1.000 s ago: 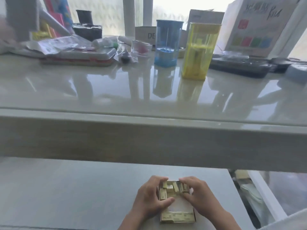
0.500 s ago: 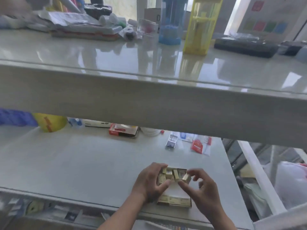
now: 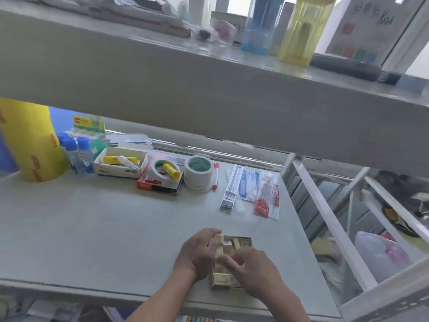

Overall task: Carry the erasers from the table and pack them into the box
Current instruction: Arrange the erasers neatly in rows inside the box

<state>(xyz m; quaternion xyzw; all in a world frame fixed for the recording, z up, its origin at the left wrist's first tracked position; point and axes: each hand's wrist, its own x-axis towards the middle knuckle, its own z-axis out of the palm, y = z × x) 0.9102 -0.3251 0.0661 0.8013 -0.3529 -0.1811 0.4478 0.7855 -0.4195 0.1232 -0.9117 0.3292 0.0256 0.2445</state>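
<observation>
1. the small cardboard box (image 3: 246,240) sits on the grey table (image 3: 92,228) near its front edge, right below the person, likely so both hands can work over it without reaching.
2. the left hand (image 3: 199,256) is curled round the box's left side, clamped on the wall. this looks like bracing, so the light box does not slide while things are pushed in.
3. the right hand (image 3: 257,271) hovers over the middle of the box with its fingers (image 3: 228,260) bent close together. they may be pinching or pressing an eraser, but blur and the hand itself hide it, so i cannot tell if it holds anything.
4. the erasers (image 3: 233,244) that show stand on edge, side by side at the far end of the box. standing them this way probably fits more in.
5. no loose erasers show plainly on the table near the box, so the job looks like filling the middle gap.
6. the tape rolls (image 3: 198,173) lie well apart at the back, out of the way.
</observation>
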